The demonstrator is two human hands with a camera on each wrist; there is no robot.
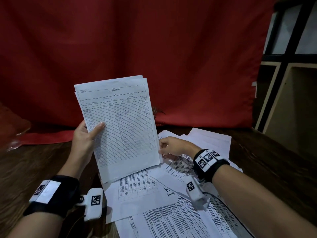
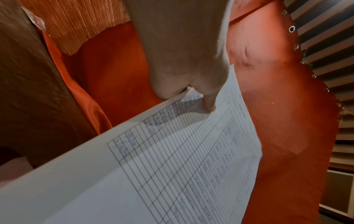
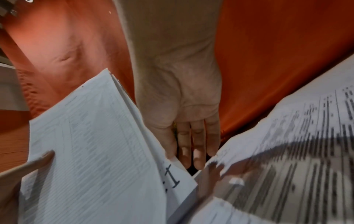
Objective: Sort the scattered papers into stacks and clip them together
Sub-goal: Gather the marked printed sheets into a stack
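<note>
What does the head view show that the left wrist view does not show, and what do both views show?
Only the head view shows the right hand at the stack's lower right edge, the loose papers scattered on the wooden table, and the heading STOCK CARD.

Only the left wrist view shows a row of metal eyelets along the red cloth's edge.

Both show the left hand gripping the stack of stock cards, thumb on the ruled front page, with the red cloth behind.
</note>
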